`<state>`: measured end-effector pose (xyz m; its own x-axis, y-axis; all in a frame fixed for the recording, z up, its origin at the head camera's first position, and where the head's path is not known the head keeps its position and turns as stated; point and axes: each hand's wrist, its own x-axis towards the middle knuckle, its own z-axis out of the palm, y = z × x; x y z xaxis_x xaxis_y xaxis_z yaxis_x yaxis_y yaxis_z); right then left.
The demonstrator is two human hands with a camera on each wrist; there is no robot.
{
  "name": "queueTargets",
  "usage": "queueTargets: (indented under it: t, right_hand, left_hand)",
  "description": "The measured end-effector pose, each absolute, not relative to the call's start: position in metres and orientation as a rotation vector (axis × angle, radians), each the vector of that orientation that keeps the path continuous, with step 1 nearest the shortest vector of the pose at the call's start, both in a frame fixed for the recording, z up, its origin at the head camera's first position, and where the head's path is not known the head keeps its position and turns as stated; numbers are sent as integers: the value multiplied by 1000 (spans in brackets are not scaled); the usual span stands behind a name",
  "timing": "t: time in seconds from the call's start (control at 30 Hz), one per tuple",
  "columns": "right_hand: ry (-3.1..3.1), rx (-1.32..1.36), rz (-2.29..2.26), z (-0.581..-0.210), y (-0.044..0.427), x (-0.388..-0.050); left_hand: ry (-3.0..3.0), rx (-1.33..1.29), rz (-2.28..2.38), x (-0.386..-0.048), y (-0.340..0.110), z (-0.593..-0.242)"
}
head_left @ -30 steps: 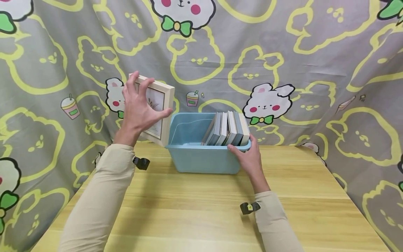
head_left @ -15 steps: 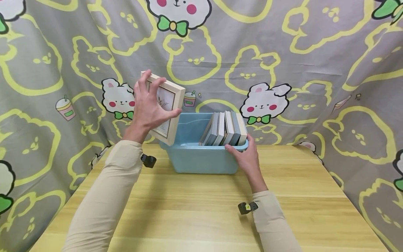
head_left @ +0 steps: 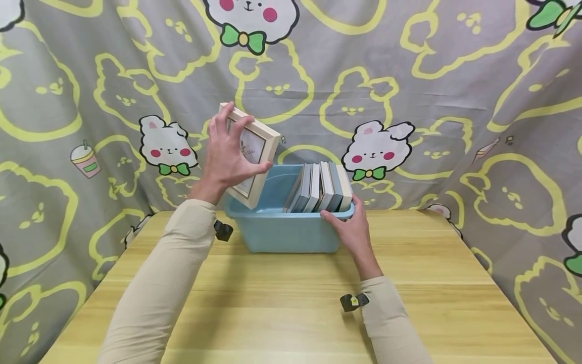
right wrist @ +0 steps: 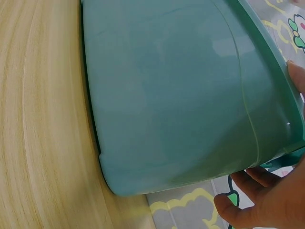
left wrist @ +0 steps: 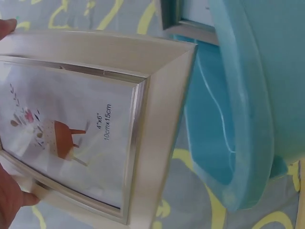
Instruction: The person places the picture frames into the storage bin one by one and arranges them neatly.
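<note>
My left hand [head_left: 229,159] grips a cream picture frame [head_left: 263,159] by its edges, thumb on the near side and fingers over the top. The picture frame is tilted above the left end of a blue plastic bin [head_left: 291,232]. In the left wrist view its insert shows a plant drawing and size print, and its corner comes close to the bin's rim [left wrist: 252,129]. My right hand [head_left: 352,227] holds the bin's right front corner, thumb on the rim; in the right wrist view some fingers [right wrist: 252,183] curl under the rim. Several grey, white and cream frames [head_left: 320,187] lean inside the bin's right half.
The bin stands on a light wood table [head_left: 282,303] near its back edge. A grey curtain [head_left: 318,101] with yellow outlines and cartoon rabbits hangs behind and at both sides. A small black camera [head_left: 223,230] sits at the left wrist, another camera [head_left: 353,302] at the right.
My left hand has carried the picture frame to the right, from beside the bin to over its left end. The right hand keeps its hold on the bin's corner. The head view has shifted slightly.
</note>
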<state>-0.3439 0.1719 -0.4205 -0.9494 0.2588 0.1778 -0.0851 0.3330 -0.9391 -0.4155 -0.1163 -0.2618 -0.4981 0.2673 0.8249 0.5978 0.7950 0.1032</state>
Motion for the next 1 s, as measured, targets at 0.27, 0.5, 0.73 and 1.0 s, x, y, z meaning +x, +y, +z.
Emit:
queueTargets:
  t: [0.27, 0.5, 0.73, 1.0]
  right_hand:
    - [-2307, -158, 1650, -421, 171, -345]
    - [-2317, -169, 1639, -420, 170, -345]
    - [-2320, -176, 1625, -420, 170, -345]
    - [-2322, -189, 1625, -421, 171, -346]
  left_hand:
    - [-2129, -727, -466, -425, -104, -272]
    - [-2186, -785, -442, -434, -94, -282]
    - [-2244, -887, -421, -441, -83, -296]
    - [-2231, -914, -424, -446, -77, -305]
